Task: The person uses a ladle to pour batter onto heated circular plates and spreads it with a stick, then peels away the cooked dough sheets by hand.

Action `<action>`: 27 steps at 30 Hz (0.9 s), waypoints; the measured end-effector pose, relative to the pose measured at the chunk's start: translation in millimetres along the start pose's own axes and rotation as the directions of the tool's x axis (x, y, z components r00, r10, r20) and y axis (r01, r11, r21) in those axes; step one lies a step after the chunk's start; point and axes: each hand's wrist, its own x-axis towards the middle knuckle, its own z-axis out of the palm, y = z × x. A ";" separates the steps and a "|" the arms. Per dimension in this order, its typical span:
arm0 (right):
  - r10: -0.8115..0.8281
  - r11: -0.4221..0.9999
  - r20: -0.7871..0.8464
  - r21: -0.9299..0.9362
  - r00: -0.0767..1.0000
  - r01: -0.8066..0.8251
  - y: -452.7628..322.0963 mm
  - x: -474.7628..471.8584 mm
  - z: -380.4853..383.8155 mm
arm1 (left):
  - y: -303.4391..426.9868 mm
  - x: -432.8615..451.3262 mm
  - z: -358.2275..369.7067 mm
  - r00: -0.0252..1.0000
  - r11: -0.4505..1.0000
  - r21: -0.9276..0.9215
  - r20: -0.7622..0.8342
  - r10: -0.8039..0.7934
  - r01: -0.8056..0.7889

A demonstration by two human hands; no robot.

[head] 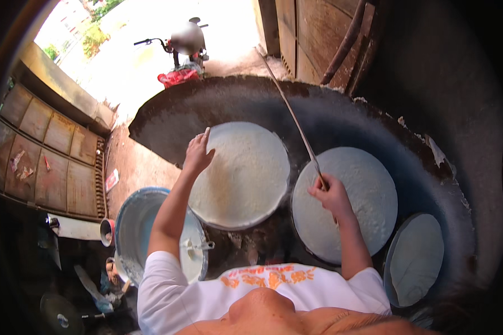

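Note:
Three round griddles, each covered with a thin pale sheet of batter, are set in a dark worktop. At the rim of the left griddle (pixel 247 176) is my left hand (pixel 198 153), fingers extended and holding nothing. My right hand (pixel 329 194) grips a long thin wooden stick (pixel 291 111) above the middle griddle (pixel 360 188); the stick points up and away towards the doorway. A smaller round griddle (pixel 418 259) lies to the right. Beside my left arm stands a blue basin (pixel 136 226) with white batter and a ladle handle (pixel 199 246) in it.
The dark worktop (pixel 234 100) has a jagged, crusted edge. Beyond it stand a parked two-wheeler (pixel 186 46) and a red plastic bag (pixel 178 77). Rusty metal door panels (pixel 52 155) are at left. A red cup (pixel 107 232) is beside the basin.

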 end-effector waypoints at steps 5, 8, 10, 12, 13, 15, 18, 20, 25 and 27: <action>0.122 0.991 -0.119 0.060 0.985 -0.116 23.4 -53.0 -4.6 | -24.8 82.0 50.3 0.942 0.951 -0.052 0.162 -0.293 0.305; 0.266 0.958 -0.188 0.160 0.946 -0.238 40.1 -75.2 -20.2 | 0.3 85.3 34.8 0.973 0.972 -0.107 0.127 -0.194 0.208; 0.254 0.957 -0.192 0.192 0.948 -0.217 44.8 -79.2 -27.2 | 6.0 95.1 17.6 0.993 0.990 -0.126 0.105 -0.056 0.069; 0.194 0.973 -0.228 0.170 0.954 -0.157 61.7 -88.8 -36.2 | 20.3 91.7 -11.6 0.988 0.982 -0.109 -0.038 0.150 -0.153; 0.179 0.973 -0.265 0.192 0.947 -0.130 60.9 -89.0 -39.9 | 43.3 85.5 -44.2 0.968 0.960 -0.132 -0.076 0.239 -0.247; 0.222 0.960 -0.251 0.223 0.942 -0.166 65.6 -102.4 -38.4 | 95.0 57.4 -94.0 0.972 0.961 -0.150 -0.072 0.225 -0.233; 0.207 0.956 -0.255 0.258 0.945 -0.139 70.6 -104.9 -32.2 | 142.0 27.5 -117.7 0.971 0.965 -0.113 -0.061 0.229 -0.235; 0.172 0.959 -0.243 0.264 0.955 -0.106 60.6 -106.9 -22.7 | 147.3 3.3 -134.3 0.960 0.963 -0.068 -0.125 0.251 -0.261; -0.270 0.945 -0.464 0.041 0.843 0.326 98.5 -77.7 31.2 | 190.4 -45.1 -177.4 0.858 0.899 -0.076 -0.342 0.383 -0.432; -0.267 0.909 -0.589 0.108 0.763 0.402 92.8 -68.5 49.3 | 214.6 -64.4 -202.8 0.762 0.820 0.009 -0.364 0.536 -0.573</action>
